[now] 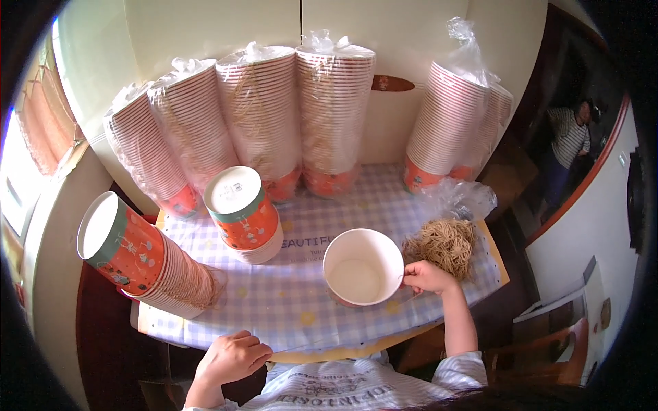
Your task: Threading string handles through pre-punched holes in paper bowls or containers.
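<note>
A white paper bucket (363, 268) stands mouth up on the table, its inside bare. At its right rim my right hand (428, 277) pinches with thumb and forefinger, seemingly on the edge; a thin strand may hang below the fingers. Just behind that hand lies a tangled bundle of tan strands (442, 248). My left hand (233, 356) is over the near table edge with its fingers curled together; anything within them is too small to make out. Left of the bucket, a short stack of upside-down orange-and-green paper buckets (245, 218) stands apart from both hands.
A longer bucket stack (151, 257) leans at the left, tan strands on its side. Tall plastic-wrapped bucket stacks (329, 116) line the back, with more wrapped stacks (449, 120) at right. Crumpled clear plastic (460, 197) lies behind the strands. A person (569, 137) is in the doorway.
</note>
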The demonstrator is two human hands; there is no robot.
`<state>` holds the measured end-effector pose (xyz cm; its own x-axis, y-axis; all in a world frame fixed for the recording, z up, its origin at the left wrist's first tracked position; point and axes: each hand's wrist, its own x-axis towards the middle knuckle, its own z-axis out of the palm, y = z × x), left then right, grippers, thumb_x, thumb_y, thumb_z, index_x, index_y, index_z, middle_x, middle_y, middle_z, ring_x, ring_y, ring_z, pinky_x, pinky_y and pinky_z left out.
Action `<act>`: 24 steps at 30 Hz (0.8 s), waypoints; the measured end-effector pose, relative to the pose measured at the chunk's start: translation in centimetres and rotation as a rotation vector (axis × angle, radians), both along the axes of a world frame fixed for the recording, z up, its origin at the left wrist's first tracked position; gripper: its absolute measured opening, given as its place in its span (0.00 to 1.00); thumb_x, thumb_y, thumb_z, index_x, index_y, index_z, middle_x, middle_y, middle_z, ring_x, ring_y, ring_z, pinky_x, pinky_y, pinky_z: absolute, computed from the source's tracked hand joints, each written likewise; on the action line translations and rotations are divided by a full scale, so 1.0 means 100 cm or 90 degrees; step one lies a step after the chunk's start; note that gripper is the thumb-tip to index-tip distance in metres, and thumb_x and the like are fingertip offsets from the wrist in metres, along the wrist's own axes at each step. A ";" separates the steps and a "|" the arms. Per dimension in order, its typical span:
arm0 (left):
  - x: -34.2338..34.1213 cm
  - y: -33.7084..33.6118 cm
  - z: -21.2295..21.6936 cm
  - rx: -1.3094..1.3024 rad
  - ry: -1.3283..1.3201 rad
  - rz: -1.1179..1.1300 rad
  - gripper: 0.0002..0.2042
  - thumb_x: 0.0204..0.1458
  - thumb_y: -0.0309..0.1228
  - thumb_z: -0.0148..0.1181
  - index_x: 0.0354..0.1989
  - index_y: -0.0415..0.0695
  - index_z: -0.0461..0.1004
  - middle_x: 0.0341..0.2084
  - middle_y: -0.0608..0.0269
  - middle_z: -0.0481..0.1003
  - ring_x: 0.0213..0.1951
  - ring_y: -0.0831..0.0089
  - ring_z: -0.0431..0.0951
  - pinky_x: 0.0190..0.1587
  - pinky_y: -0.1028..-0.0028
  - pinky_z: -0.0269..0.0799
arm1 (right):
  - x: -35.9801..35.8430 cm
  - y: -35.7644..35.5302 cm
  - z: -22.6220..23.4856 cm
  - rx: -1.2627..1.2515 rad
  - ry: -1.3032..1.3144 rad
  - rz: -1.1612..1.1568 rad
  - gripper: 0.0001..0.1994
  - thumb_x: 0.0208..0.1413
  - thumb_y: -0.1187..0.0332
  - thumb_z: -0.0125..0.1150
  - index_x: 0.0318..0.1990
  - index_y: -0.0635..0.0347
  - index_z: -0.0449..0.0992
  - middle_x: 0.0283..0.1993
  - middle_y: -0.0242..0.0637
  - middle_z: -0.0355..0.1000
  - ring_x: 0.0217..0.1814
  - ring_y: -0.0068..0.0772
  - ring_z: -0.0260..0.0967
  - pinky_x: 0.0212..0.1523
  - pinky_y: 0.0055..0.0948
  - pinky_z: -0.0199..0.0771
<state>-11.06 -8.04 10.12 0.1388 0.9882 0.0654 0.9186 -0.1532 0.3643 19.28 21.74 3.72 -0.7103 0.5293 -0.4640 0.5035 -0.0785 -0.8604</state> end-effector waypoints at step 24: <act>-0.052 0.118 -0.049 0.272 -0.041 0.319 0.04 0.43 0.27 0.55 0.26 0.40 0.72 0.22 0.58 0.72 0.24 0.63 0.73 0.28 0.69 0.68 | -0.055 -0.076 0.028 0.535 0.194 -0.031 0.15 0.49 0.67 0.56 0.43 0.62 0.66 0.37 0.41 0.71 0.38 0.33 0.71 0.39 0.28 0.70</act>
